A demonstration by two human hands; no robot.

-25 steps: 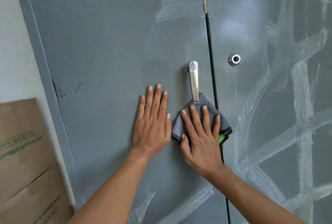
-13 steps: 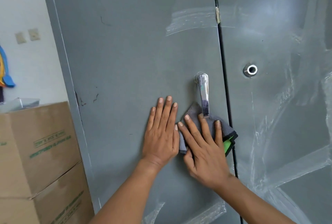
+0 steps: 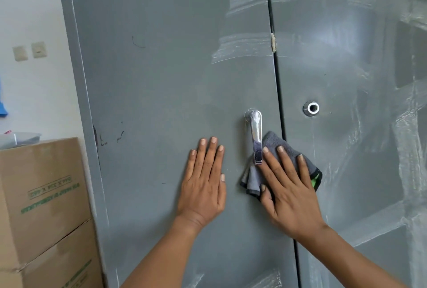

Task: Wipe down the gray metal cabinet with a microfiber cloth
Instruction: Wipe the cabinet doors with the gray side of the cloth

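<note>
The right hand (image 3: 288, 186), fingers flat, has slid the microfiber cloth (image 3: 272, 149) rightward, under the handle (image 3: 256, 137) and onto the door seam, so wiping continues around the latch. The left hand (image 3: 204, 183) stays flat, bracing the gray cabinet (image 3: 161, 80). Chalky streaks remain rightward; cardboard boxes (image 3: 44, 195) stand left.

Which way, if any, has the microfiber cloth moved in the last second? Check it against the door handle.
Yes. The microfiber cloth under the right hand has slid right and slightly up against the lever handle, with more of it now right of the handle.
</note>
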